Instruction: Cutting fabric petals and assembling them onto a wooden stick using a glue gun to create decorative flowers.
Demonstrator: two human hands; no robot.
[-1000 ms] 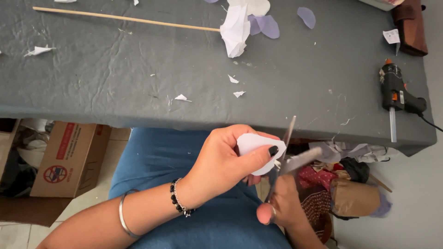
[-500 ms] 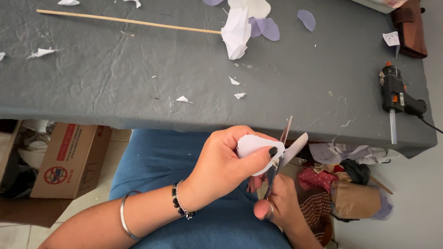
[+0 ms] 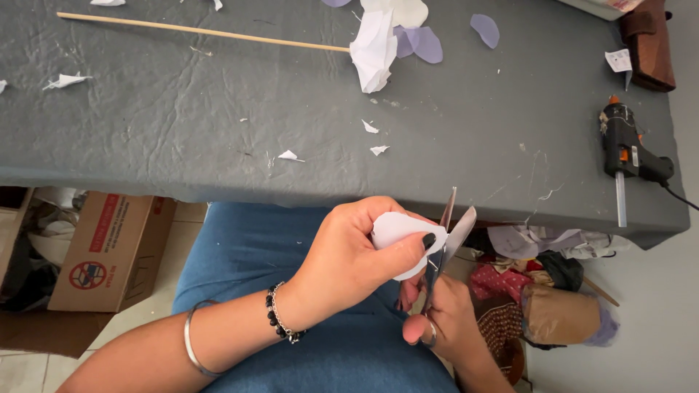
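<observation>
The left hand point(image 3: 349, 255) kept a pinching grip, clamped on a rounded white paper piece point(image 3: 397, 231) over the lap. At its 4 o'clock, the right hand point(image 3: 440, 320) gripped metal scissors point(image 3: 439, 244), blades parted. At 9 o'clock, an open brown cardboard box point(image 3: 109, 247) held crumpled cloth.

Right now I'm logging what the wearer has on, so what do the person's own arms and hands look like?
Both forearms are bare, with no sleeves. The left wrist carries a black beaded bracelet and, further up the arm, a thin silver bangle. The left hand has a dark, near-black polished thumbnail. The right hand wears no jewellery that shows.
</observation>
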